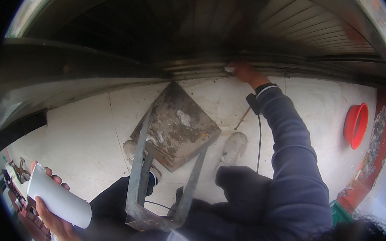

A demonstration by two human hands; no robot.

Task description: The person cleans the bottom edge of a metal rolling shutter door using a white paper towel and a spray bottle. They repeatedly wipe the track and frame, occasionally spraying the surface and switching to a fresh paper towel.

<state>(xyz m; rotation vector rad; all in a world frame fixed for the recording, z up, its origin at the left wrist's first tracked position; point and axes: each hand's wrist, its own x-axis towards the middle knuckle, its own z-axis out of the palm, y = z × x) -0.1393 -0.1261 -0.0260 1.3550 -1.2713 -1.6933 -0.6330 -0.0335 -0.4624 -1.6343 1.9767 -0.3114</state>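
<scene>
My left hand (54, 220) grips a roll of white paper (60, 196) at the lower left, its fingers wrapped round the near end. At the top centre, my right hand (248, 73) reaches to the bottom track of a dark-framed sliding window or door (198, 64). A small wad of white paper (229, 69) shows at its fingertips, pressed against the track. Motion blurs this hand, so the exact grip is unclear. Between my arms stands a metal-framed chair (136, 170) with a dirty, stained square seat (181, 133). Crumpled white paper (183, 118) lies on the seat.
A dark object with a thin rod and a cable (254, 103) is on the pale tiled floor (81, 138), beside my right forearm. A red plastic basin (355, 125) is at the right, near a red border strip (382, 137). Assorted items (24, 198) crowd the lower left.
</scene>
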